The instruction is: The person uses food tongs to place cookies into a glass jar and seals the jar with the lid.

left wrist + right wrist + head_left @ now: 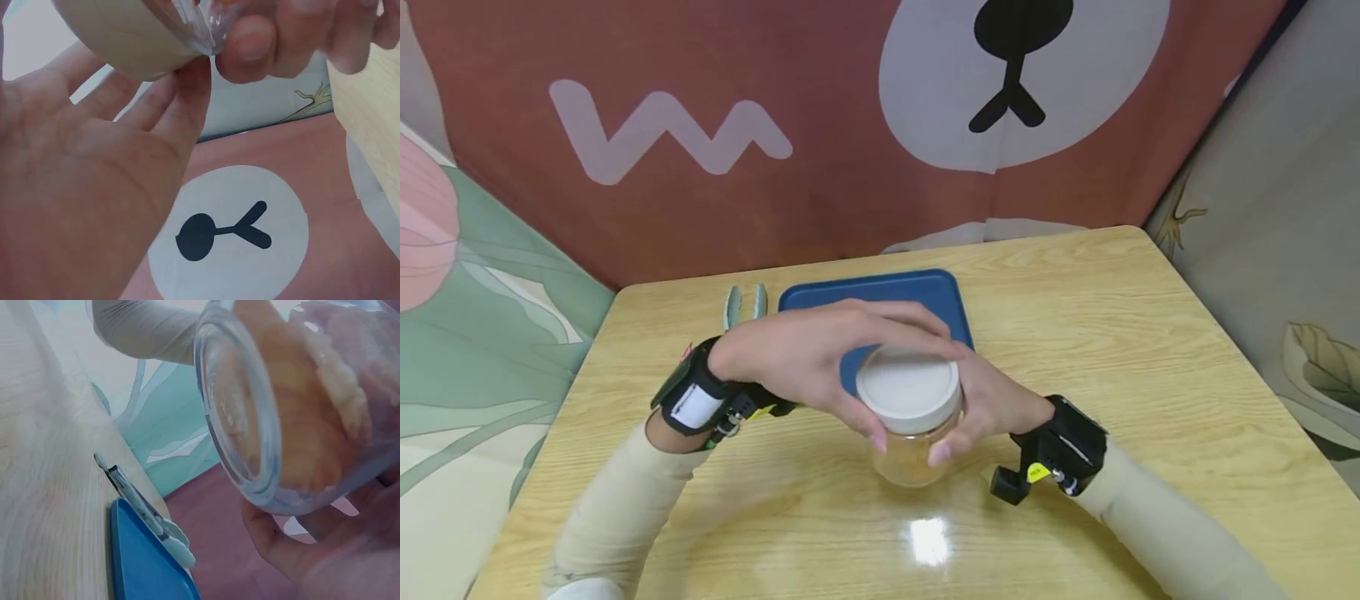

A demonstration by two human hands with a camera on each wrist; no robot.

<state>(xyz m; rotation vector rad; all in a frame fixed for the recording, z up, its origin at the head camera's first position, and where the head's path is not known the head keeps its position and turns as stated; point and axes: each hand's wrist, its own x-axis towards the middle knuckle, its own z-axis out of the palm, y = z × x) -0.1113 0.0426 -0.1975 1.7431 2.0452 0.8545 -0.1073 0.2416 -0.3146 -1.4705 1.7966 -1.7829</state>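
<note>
A clear jar point(912, 467) with a white lid point(908, 390) is held up above the table, between both hands. Inside it, orange-brown pieces point(300, 394) show through the wall in the right wrist view. My left hand point(808, 354) spans the lid from the left, thumb on the near side and fingers round the far side. From the right, my right hand point(996, 398) grips the jar's body below the lid, its thumb in front. In the left wrist view the lid point(119, 37) meets the left fingers, with the right fingertips point(247, 50) close beside it.
Behind the hands lies a blue tray point(880, 287) on the wooden table point(1112, 333). Tongs point(760, 300) with pale green tips rest just left of the tray, partly hidden by the left hand. A patterned cloth point(820, 200) hangs along the table's far edge.
</note>
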